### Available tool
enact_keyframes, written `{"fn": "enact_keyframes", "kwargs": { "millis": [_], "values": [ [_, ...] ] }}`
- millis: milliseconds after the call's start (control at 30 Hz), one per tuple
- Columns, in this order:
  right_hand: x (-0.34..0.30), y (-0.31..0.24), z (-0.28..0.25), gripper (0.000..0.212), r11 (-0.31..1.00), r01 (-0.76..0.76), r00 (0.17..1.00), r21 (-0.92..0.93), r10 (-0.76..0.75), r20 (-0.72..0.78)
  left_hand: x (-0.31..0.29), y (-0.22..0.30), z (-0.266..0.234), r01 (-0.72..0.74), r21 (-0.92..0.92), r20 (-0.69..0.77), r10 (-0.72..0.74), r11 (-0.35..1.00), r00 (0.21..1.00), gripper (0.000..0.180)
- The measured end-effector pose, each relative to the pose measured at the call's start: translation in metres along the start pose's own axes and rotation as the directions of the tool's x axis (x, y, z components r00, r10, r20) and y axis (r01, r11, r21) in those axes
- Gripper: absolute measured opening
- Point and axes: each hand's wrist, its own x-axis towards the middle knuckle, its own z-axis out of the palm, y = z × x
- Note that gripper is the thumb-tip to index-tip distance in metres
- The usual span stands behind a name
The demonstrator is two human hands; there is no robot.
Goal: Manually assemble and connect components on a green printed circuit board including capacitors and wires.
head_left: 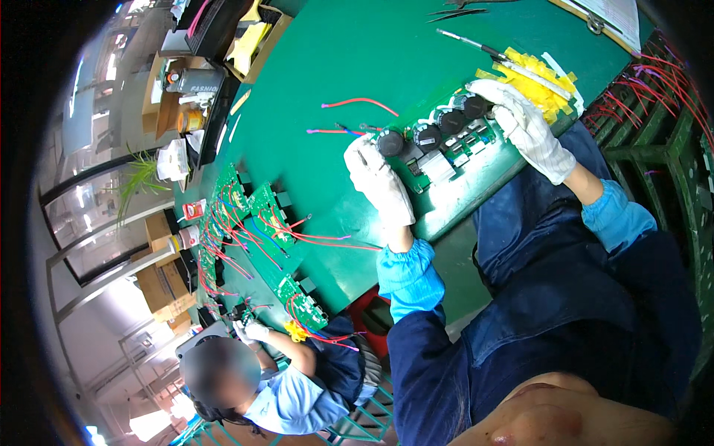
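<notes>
At the near edge of the table (327, 67), the gloved left hand (378, 178) and right hand (524, 130) curl partly closed, holding opposite ends of a circuit board (446, 152), its long axis slanting from lower left to upper right, black capacitors (428, 138) upward. Their pale markings look too small to read; beyond, a grey container (201, 80) bears large lettering.

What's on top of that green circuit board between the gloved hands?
The circuit board carries four dark cylinders in a row, a pale block and smaller parts. The left hand and right hand partly cover its ends, hiding whatever's there.
</notes>
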Motion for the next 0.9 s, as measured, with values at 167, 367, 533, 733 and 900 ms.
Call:
{"fn": "enact_keyframes", "kwargs": {
  "millis": [167,367,533,733,900],
  "values": [
    [0.0,-0.007,-0.008,0.034,0.939,-0.254,0.961,0.233,0.217,0.174,-0.008,-0.002,-0.022,-0.116,0.396,0.065,0.099,0.911,0.993,0.025],
    [-0.008,0.009,0.001,0.035,0.88,-0.288,0.957,0.379,0.279,0.08,-0.029,0.014,-0.05,-0.447,0.368,0.325,0.337,0.815,0.883,0.066],
    [-0.009,0.013,0.007,0.036,0.913,-0.256,0.966,0.317,0.257,0.038,-0.018,0.008,-0.054,-0.842,0.379,0.694,0.484,0.384,0.533,0.061],
    [-0.005,0.011,-0.005,0.038,0.843,-0.365,0.93,0.395,0.309,0.199,0.004,0.037,-0.043,-0.921,0.239,0.833,0.422,0.309,0.358,0.064],
    [-0.02,0.056,-0.014,0.04,0.626,-0.462,0.867,0.629,0.47,0.169,0.013,0.058,-0.025,-0.689,0.265,0.548,0.482,0.675,0.683,0.072]
  ]
}}
